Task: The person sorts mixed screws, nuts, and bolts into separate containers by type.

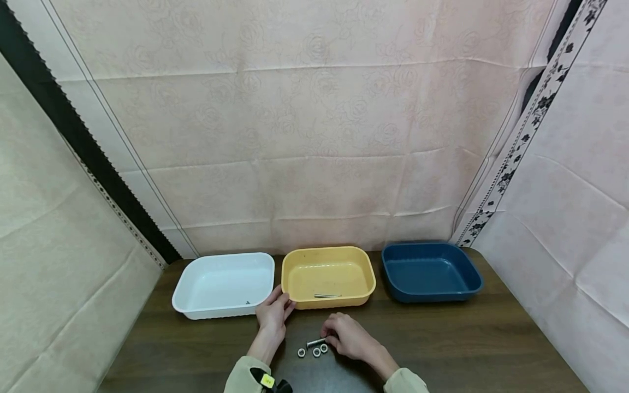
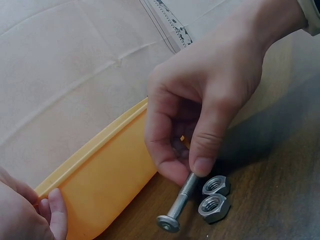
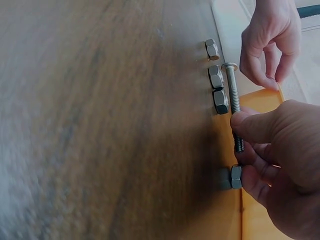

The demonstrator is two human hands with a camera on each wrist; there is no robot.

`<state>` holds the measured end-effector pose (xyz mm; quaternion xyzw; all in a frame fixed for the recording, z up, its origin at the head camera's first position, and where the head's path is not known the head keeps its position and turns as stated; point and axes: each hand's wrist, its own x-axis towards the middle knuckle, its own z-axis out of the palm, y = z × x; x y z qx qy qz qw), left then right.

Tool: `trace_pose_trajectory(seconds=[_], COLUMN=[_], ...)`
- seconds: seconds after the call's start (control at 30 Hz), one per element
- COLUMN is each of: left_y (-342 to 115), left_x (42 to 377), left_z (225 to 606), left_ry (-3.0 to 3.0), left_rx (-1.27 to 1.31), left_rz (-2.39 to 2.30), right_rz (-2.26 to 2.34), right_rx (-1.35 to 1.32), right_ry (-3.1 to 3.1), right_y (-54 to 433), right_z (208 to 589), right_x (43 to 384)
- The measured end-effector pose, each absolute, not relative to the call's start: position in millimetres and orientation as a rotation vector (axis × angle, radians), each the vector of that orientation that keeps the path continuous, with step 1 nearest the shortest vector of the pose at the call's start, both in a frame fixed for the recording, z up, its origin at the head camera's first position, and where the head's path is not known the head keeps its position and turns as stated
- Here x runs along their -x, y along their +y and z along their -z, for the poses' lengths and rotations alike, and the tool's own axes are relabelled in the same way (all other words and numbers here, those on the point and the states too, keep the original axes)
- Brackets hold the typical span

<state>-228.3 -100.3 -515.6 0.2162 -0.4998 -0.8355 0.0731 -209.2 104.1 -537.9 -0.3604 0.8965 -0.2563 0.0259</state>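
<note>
My right hand (image 1: 348,337) pinches a silver bolt (image 2: 181,202) by its threaded shank between thumb and fingers, just above the table. The bolt's round head points left, away from the hand. Several hex nuts lie by it; one nut (image 2: 214,207) is right beside the shank in the left wrist view. Another nut (image 3: 236,177) sits right at the right hand's lower fingertips. My left hand (image 1: 272,315) grips the near left corner of the yellow tray (image 1: 328,253) by its rim. A slim metal piece (image 1: 326,296) lies inside that tray.
A white tray (image 1: 221,260) stands left of the yellow one, with tiny dark bits (image 1: 248,302) inside. To the right is a dark blue tray (image 1: 432,299). All stand on a brown wooden table (image 1: 467,349) with pale cloth walls (image 1: 314,120) around its back and sides.
</note>
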Motion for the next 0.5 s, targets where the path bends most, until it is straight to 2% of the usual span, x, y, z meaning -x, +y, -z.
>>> trace_pose_trajectory(seconds=[0.5], left_y=[-100.6], left_x=[229.3], left_z=[517.5], left_ry=[-1.497], left_rx=[-0.645], left_rz=[2.513], right_rz=[0.872], right_rx=[1.145], right_ry=[2.784], right_y=[108.8], right_z=[530.5], right_x=[209.0])
